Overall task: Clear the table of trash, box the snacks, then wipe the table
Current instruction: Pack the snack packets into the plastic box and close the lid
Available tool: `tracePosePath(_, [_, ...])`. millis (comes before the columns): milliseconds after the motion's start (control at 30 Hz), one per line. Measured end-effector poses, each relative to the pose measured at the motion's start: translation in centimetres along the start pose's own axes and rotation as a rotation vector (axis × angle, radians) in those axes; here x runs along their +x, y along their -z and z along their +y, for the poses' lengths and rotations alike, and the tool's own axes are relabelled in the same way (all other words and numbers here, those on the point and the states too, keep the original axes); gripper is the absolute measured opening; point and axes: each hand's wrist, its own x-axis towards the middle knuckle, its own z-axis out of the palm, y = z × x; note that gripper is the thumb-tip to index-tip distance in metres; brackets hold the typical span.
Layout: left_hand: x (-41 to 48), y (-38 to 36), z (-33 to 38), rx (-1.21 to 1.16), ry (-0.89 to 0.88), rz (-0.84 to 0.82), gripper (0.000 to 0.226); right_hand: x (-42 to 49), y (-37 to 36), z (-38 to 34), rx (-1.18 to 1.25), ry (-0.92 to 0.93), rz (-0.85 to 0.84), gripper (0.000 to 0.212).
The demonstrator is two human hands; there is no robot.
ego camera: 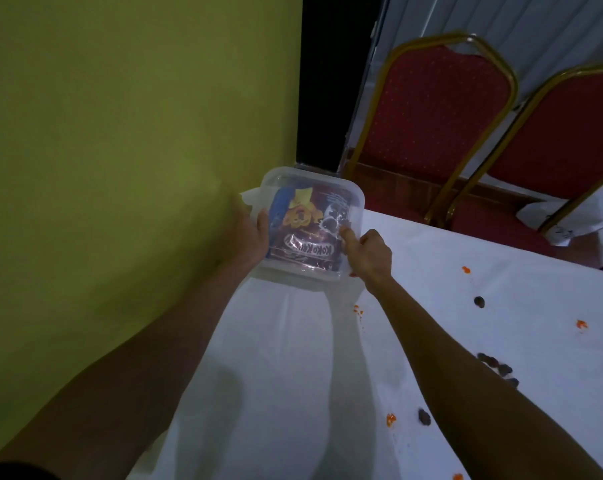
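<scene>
A clear plastic box [353,199] with its lid on holds several snack packets [307,233], among them a brown one, a blue one and an orange-yellow one. It sits at the far left corner of the table in its white cloth [466,306]. My left hand [250,233] grips the box's left side. My right hand [369,252] holds its right side with the thumb pressed on the lid. A white tissue [250,197] peeks out behind the box's left edge.
Orange smears [466,270] and dark crumbs [497,367] are scattered over the cloth on the right. Two red chairs with gold frames [438,112] stand beyond the table's far edge. A green wall [120,133] runs close along the left.
</scene>
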Motion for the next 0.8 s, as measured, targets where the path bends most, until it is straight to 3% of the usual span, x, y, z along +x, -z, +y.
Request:
tracePosePath(400, [0.6, -0.2, 0.3, -0.075, 0.087, -0.047, 0.048, 0.2, 0.0, 0.0, -0.007, -0.02, -0.003, 0.065])
tracePosePath(533, [-1.5, -0.8, -1.4, -0.229, 0.068, 0.074, 0.041, -2.6, 0.6, 0.4, -0.058, 0.092, 0.085, 0.067])
tracePosePath(667, [-7.3, -1.9, -4.1, -0.291, 0.084, 0.156, 0.039, -7.3, 1.2, 2.1, 0.008, 0.139, 0.163, 0.052])
tracePosePath(800, [-13.9, -3.4, -5.4, -0.227, 0.108, 0.098, 0.035, -11.0, 0.3, 5.9, -0.005, 0.162, 0.107, 0.038])
